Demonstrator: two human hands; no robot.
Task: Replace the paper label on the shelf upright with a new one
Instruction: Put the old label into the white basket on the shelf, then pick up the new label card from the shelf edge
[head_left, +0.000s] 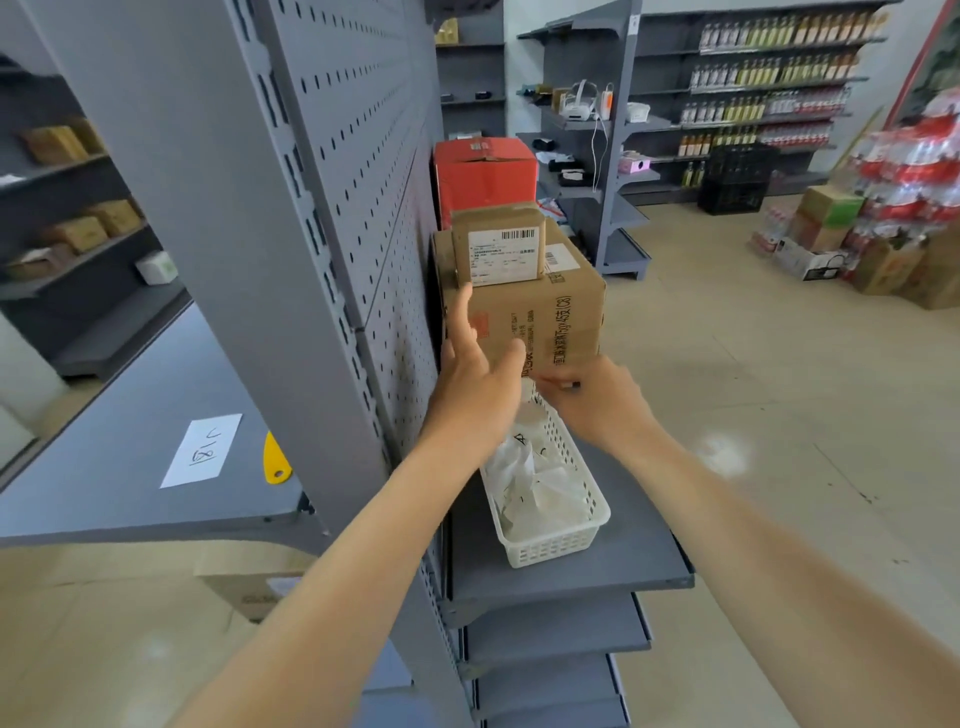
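Note:
The grey shelf upright (218, 218) rises at the left, with no paper on the face I see. A white paper label (202, 449) with handwriting lies flat on the grey shelf to its left, beside a yellow scraper (275, 460). On the right-hand shelf stands a white perforated basket (566, 540) holding several crumpled paper slips (524, 478). My left hand (478, 374) hovers over the basket's far end, fingers apart, in front of a cardboard box. My right hand (597, 402) reaches into the far end too, fingers curled around something small and dark that I cannot make out.
Two stacked cardboard boxes (524, 306) and a red box (483, 176) sit behind the basket against the pegboard panel (379, 156). Lower shelves (556, 639) jut out beneath. Across the tiled aisle stand shelves of bottles (769, 83) and stacked goods (904, 208).

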